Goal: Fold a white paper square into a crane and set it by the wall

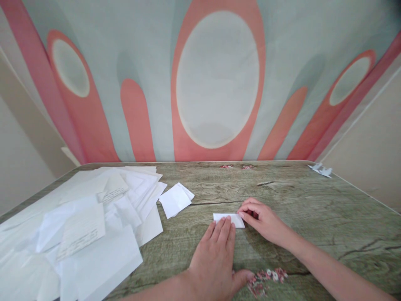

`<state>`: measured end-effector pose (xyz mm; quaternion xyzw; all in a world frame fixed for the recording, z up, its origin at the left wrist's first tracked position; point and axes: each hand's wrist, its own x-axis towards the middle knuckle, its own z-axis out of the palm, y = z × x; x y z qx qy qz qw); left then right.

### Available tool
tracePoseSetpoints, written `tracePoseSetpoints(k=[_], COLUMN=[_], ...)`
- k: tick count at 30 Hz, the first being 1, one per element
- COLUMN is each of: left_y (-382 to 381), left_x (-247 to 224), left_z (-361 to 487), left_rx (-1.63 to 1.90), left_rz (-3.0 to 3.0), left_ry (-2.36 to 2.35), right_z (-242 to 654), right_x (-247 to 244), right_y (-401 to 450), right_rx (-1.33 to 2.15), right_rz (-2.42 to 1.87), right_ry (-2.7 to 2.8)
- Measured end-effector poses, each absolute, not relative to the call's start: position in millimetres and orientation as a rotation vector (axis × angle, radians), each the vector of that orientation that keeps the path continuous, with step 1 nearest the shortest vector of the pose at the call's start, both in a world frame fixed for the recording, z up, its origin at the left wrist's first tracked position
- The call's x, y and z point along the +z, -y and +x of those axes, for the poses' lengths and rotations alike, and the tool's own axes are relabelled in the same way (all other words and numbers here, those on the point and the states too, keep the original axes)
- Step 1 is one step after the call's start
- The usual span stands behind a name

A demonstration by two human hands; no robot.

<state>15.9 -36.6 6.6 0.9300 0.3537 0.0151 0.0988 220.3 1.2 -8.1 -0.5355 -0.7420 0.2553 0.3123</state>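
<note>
A small folded piece of white paper (237,220) lies on the wood-grain table in front of me. My left hand (216,255) is flat, its fingertips pressing on the paper's near left part, with the thumb stretched out to the right on the table. At the paper's right end, my right hand (261,219) pinches the upper corner between thumb and bent fingers. The fold's inner layers are too small to make out. Beyond it to the left sits a short stack of square white paper slips (176,200), touched by neither hand.
A large loose heap of white paper sheets (103,267) covers the table's left side. A small white folded paper piece (321,170) stands at the far right corner. Pink floral prints (272,274) mark the table (313,209). A patterned curtain (156,125) hangs behind.
</note>
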Motion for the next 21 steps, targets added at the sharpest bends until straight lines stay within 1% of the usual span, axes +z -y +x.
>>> tracePoseSetpoints(k=[21], left_y=[38.3], left_x=[4.0], left_z=[14.0], left_rx=[0.044], left_rz=[2.791], left_ry=[-1.057], right_z=[219.7], right_x=[-11.7], right_y=[-3.5], right_rx=[0.653], right_rz=[-1.459], right_ry=[1.935])
